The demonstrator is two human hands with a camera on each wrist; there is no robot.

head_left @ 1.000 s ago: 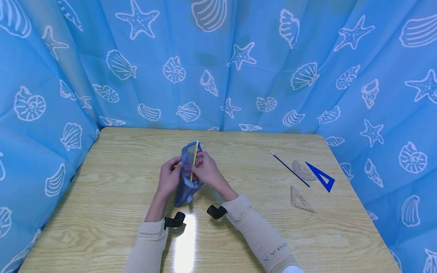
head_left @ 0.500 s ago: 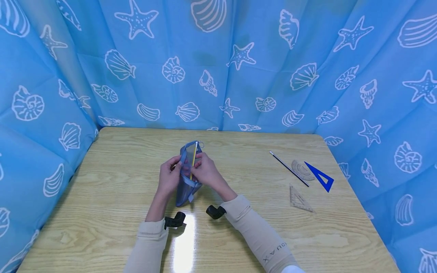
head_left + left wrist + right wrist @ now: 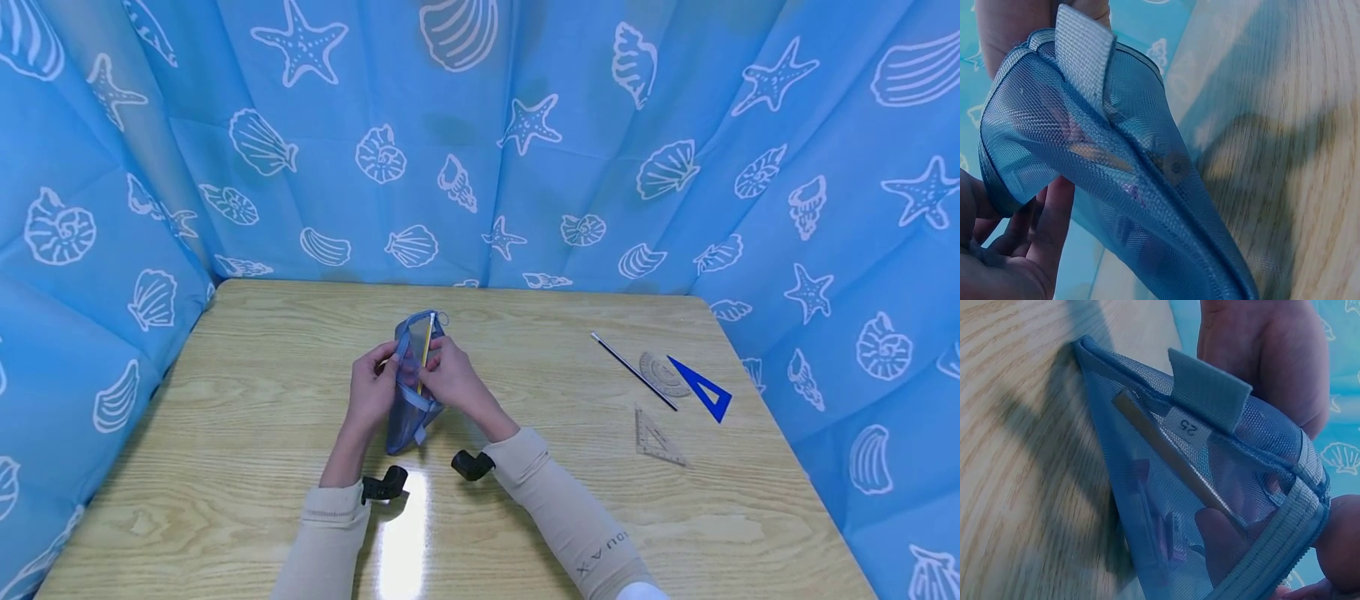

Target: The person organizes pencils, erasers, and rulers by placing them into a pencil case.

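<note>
A blue mesh zip pouch (image 3: pixel 405 421) hangs over the middle of the table, its mouth spread apart. My left hand (image 3: pixel 372 385) grips the left side of its mouth; in the left wrist view the left fingers (image 3: pixel 1044 250) lie against the pouch edge. With my right hand (image 3: pixel 456 377) I hold a yellow pencil (image 3: pixel 427 348) at the mouth, its white end pointing up and away. Through the mesh in the right wrist view show the pencil's lower part (image 3: pixel 1172 456), a fingertip beside it and a small purple item (image 3: pixel 1175 540).
At the table's right lie a dark pencil (image 3: pixel 630 368), a clear protractor (image 3: pixel 660 375), a blue set square (image 3: pixel 705 392) and a clear set square (image 3: pixel 654 437). Blue shell-patterned curtains (image 3: pixel 450 125) enclose the table's back and sides. Black wrist mounts (image 3: pixel 471 466) sit on both forearms.
Both hands stay nearly in place. The pouch's lower end has swung slightly right, and the pencil's upper end sits a touch lower.
</note>
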